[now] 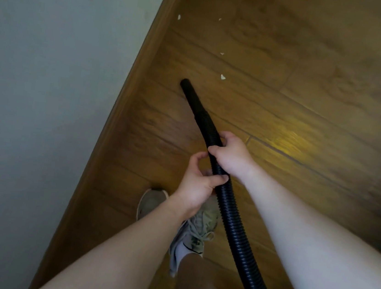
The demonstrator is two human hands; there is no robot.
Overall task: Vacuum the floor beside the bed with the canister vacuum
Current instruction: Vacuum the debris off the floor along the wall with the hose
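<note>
A black ribbed vacuum hose (235, 224) runs from the lower right up to its smooth nozzle tip (187, 86), which rests low over the wooden floor (286, 96) close to the skirting. My right hand (229, 154) grips the hose just behind the nozzle. Just below it, my left hand (198, 181) is wrapped around the hose. Small white scraps lie on the floor beyond the tip: one (222, 77) just ahead, another (222, 54) farther, a third (179, 17) near the skirting. The canister is out of view.
A pale grey wall (48, 79) with a wooden skirting board (127, 103) fills the left side. My two feet in grey sneakers (198, 229) stand on the floor under my hands. The floor stretches away to the right.
</note>
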